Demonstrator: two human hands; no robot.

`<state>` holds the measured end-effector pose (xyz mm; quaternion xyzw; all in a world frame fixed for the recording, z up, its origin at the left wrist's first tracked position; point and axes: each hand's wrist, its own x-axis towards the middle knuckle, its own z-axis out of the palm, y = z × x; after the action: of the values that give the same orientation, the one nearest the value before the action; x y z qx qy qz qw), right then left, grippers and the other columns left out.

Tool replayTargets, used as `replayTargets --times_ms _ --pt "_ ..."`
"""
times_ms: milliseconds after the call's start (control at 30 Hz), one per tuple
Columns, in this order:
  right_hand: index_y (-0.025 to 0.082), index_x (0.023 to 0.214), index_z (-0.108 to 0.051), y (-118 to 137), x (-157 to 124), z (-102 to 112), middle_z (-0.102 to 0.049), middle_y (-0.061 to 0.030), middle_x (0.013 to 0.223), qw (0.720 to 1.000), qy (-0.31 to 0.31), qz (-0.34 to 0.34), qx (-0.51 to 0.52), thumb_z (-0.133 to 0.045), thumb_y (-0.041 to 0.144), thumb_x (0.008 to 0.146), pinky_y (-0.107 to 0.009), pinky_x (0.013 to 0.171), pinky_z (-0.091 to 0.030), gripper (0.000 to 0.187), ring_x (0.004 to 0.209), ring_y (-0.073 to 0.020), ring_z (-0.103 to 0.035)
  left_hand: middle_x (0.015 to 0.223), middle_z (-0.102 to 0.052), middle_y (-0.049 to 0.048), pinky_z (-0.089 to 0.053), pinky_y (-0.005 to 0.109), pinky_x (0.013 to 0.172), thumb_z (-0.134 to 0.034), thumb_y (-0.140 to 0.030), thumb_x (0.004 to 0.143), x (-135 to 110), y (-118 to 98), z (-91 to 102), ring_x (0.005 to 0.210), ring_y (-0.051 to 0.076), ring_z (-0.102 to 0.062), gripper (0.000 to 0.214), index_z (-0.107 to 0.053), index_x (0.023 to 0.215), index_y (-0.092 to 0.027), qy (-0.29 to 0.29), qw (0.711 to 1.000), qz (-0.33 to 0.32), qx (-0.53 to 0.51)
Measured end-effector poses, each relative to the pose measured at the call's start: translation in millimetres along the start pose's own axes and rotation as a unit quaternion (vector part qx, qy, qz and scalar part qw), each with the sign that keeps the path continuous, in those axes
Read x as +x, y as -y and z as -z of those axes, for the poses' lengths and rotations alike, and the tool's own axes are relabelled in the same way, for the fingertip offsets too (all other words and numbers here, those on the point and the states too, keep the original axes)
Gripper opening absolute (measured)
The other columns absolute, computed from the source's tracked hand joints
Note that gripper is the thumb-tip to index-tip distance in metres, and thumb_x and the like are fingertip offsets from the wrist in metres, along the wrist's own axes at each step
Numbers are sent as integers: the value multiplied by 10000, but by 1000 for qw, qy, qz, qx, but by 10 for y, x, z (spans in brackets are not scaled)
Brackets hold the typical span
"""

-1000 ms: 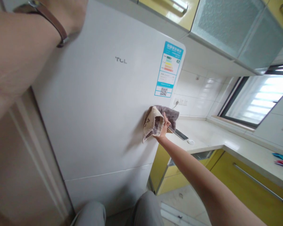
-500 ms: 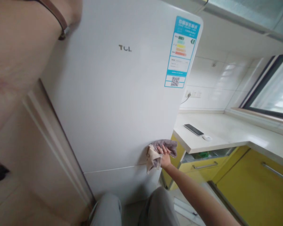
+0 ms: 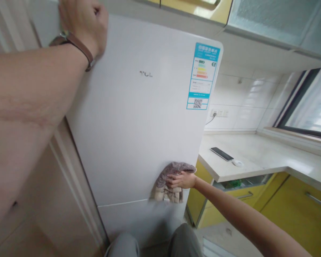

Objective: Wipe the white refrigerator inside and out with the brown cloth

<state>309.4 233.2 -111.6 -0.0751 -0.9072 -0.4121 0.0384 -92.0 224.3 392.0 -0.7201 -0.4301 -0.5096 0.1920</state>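
A tall white fridge with a blue energy label fills the middle of the view. My right hand presses a grey and beige cloth flat against the lower right part of the upper door, just above the seam between the doors. My left hand rests against the fridge's top left corner with its fingers curled in; a brown watch strap circles the wrist.
A pale countertop runs right of the fridge with a dark phone and a small white object on it. Yellow cabinets sit below, frosted glass wall cabinets above, a window at right. My knees show at the bottom.
My right hand has carried the cloth down the door from beside the label to near the door seam, then slightly left. My left hand has come into view at the fridge top.
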Motion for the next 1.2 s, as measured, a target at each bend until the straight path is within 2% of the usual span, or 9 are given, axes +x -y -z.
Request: replayTargets --times_ms 100,233,367,467,533,667,733,1000,1200 --pt "445 1431 -531 -669 309 564 -394 119 1634 999 -9 -16 -37 -398 184 1015 -386 992 -395 509 1532 -138 -324 1248 -704 86 -266 423 947 -298 -403 1007 -74 -134 -147 1103 233 -554 578 -707 1255 -79 -131 968 47 207" --pt "423 1513 -467 -1636 654 1369 -456 15 1607 987 -28 -147 -52 -446 335 1020 -494 1082 -321 501 1528 -263 -333 1172 -727 89 -289 423 899 -293 -350 986 8 -73 -115 1056 234 -576 546 -747 1174 -111 -143 959 30 241" --pt "322 1547 -444 -2531 960 2151 -388 -88 1641 933 -118 -327 -93 -448 444 1012 -604 1130 -262 549 1546 -353 -242 1151 -731 61 -300 412 892 -276 -364 997 23 -26 -108 1019 216 -562 547 -744 1163 -137 -139 959 18 248" --pt "282 1558 -422 -3003 1223 2626 -313 -95 1671 888 -172 -415 -100 -397 478 1017 -627 1138 -277 576 1560 -357 -182 1135 -737 49 -314 404 883 -280 -366 997 4 -46 -123 996 203 -555 540 -746 1165 -149 -134 958 10 252" --pt "286 1568 -402 -3163 1397 2823 -274 -71 1687 860 -204 -456 -103 -368 459 1017 -612 1144 -291 579 1567 -334 -162 1118 -746 52 -321 408 885 -289 -368 994 1 -62 -130 987 205 -560 539 -757 1148 -150 -145 959 19 244" --pt "318 1595 -364 -3160 1638 2896 -233 2 1707 811 -254 -513 -123 -333 383 1004 -570 1208 -241 596 1588 -272 -136 1118 -756 69 -314 420 901 -310 -379 986 11 -70 -134 992 219 -572 541 -769 1142 -138 -154 962 30 223" --pt "317 1609 -346 -3094 1677 2840 -214 -2 1714 801 -250 -529 -127 -321 389 998 -574 1230 -221 615 1599 -276 -116 1137 -755 68 -297 424 908 -309 -384 987 11 -69 -127 1009 225 -571 543 -766 1151 -140 -150 965 29 214" --pt "306 1615 -344 -2948 1583 2614 -231 -32 1704 827 -251 -488 -123 -332 452 986 -637 1202 -243 646 1600 -323 -110 1240 -711 59 -275 413 898 -197 -434 1026 -23 -113 -42 1035 211 -526 639 -696 1277 -122 -100 965 17 241" --pt "287 1619 -335 -2830 1530 2435 -268 -72 1685 832 -257 -478 -115 -245 458 1024 -660 1187 -223 625 1599 -327 -95 1245 -708 87 -291 423 911 -171 -398 1017 -37 -133 -12 1086 227 -569 656 -693 1284 -104 -89 961 13 260"
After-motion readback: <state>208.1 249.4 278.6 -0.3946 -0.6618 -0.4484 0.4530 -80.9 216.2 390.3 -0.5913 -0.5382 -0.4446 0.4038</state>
